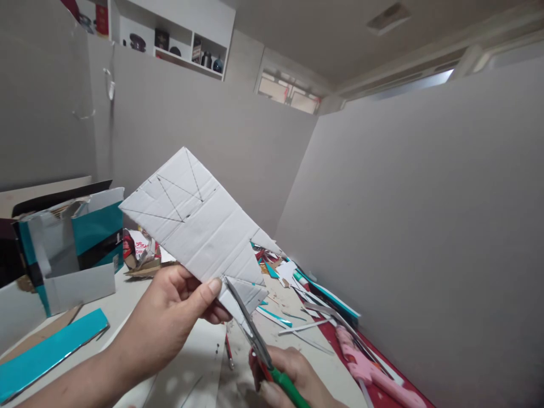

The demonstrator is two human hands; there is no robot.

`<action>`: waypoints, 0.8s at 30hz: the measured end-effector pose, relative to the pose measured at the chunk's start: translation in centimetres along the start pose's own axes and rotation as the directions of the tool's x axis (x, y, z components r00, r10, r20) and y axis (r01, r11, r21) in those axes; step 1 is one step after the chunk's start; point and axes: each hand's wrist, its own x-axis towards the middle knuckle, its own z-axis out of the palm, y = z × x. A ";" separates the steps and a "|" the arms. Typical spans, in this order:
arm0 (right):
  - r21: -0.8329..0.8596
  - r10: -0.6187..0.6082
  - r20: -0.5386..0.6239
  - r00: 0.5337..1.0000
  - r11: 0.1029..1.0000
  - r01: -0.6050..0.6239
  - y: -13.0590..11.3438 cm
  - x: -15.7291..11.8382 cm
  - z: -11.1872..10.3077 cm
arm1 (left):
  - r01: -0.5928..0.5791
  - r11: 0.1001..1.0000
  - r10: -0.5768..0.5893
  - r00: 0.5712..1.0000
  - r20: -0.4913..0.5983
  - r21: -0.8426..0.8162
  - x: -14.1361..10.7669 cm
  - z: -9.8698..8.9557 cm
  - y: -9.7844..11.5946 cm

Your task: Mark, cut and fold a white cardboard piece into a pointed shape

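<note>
A white cardboard piece point(216, 232) with pencilled triangle lines is held up by my left hand point(182, 309), thumb on its face and fingers behind. Its lower right end has a notch between pointed corners. My right hand point(293, 374) grips a pair of scissors point(259, 340) with a green and red handle. The blades reach up to the lower edge of the cardboard, close to my left thumb, along a drawn line. How far the blades are apart is hard to make out. Below the cardboard, a red pencil point(229, 348) lies on the table.
On the right lies a pink glue gun point(361, 362) on a red surface point(331, 340). Cardboard scraps and strips point(293, 277) litter the table's far side. At left stand a cut-up teal and white box point(97, 232) and a flat teal piece point(55, 354). Grey walls point(403, 215) border the table.
</note>
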 end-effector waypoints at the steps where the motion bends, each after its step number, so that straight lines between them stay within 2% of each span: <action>1: 0.002 -0.003 0.000 1.000 1.000 0.003 -0.1 0.0 0.0 | 0.001 1.000 -0.002 1.000 -0.001 -0.002 0.0 0.0 0.0; 12: -0.069 -0.004 -0.005 1.000 0.998 0.004 -0.5 0.1 -0.1 | 0.026 0.999 -0.026 0.999 0.032 -0.029 0.3 -0.2 -0.4; 24: -0.106 -0.020 -0.018 1.000 0.994 0.018 -0.7 0.1 -0.1 | 0.114 0.990 -0.108 0.991 0.076 -0.081 0.1 -0.4 -1.1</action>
